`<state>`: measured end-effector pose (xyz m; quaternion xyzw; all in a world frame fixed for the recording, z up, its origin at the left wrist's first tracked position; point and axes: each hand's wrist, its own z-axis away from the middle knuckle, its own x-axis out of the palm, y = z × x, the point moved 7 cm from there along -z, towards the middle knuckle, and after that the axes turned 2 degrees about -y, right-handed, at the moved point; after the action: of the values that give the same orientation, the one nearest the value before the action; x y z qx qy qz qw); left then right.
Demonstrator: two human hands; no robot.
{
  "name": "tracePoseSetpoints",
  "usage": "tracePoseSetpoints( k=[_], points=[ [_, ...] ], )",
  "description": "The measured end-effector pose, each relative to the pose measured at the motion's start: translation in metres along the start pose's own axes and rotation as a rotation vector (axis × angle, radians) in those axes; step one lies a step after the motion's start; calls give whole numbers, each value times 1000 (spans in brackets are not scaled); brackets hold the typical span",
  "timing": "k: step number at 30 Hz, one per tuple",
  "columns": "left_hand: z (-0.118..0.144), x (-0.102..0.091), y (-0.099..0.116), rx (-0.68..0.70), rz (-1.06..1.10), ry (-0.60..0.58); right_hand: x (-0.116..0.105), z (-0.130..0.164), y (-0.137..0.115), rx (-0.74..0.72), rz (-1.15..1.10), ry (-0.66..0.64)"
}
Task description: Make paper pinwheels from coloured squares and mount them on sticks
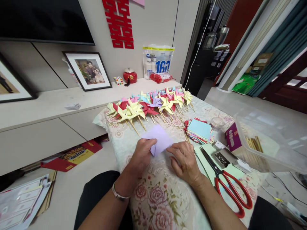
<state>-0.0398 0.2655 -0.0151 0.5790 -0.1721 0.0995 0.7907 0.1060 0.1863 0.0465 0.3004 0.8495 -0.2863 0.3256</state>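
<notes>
our left hand (143, 153) pinches the purple paper (160, 136) above the floral tablecloth (159, 191), our right hand (185, 161) meets its corner, gripping or not we cannot tell, and an uneven pull could crease it.

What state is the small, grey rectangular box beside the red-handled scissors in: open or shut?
Open. The grey box is uncovered on top, with small, shiny dark pieces visible inside.
</notes>
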Motion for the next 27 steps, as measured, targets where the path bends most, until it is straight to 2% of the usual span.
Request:
tracePoseSetpoints(
  k=[4,9,13,21,27],
  points=[
    [-5,1,0,3,44,30,5,0,1,14,45,-7],
    [-2,17,-16,-26,69,20,10,0,-2,18,55,-21],
    [4,24,-20,-35,69,-10,11,2,-3,23,67,-29],
    [4,20,-29,-30,69,-59,13,3,-4,35,21,-71],
    [6,22,-29,-3,49,-106,13,2,-1,94,-107,-81]
  ],
)
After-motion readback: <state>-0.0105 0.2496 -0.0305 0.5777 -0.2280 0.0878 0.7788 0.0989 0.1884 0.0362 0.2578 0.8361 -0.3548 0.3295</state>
